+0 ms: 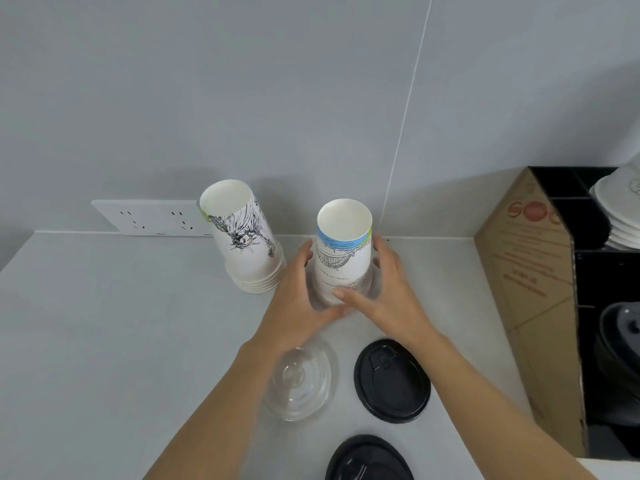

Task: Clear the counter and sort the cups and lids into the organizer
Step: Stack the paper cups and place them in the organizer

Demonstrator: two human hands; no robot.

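A white paper cup (343,251) with a blue band and line drawing stands inverted on the counter, its lower part inside a clear plastic piece. My left hand (298,299) and my right hand (384,292) both wrap around its base. To its left stands an inverted stack of printed paper cups (244,237). Nearer to me lie a clear dome lid (299,379), a black lid (393,381) and a second black lid (369,459) at the bottom edge. The organizer (530,289), cardboard-sided with black compartments, stands at the right.
The organizer holds white lids (620,209) at the top and dark lids (620,341) lower down. A white wall socket (152,218) sits behind the cup stack. The grey counter (104,323) meets the wall at the back.
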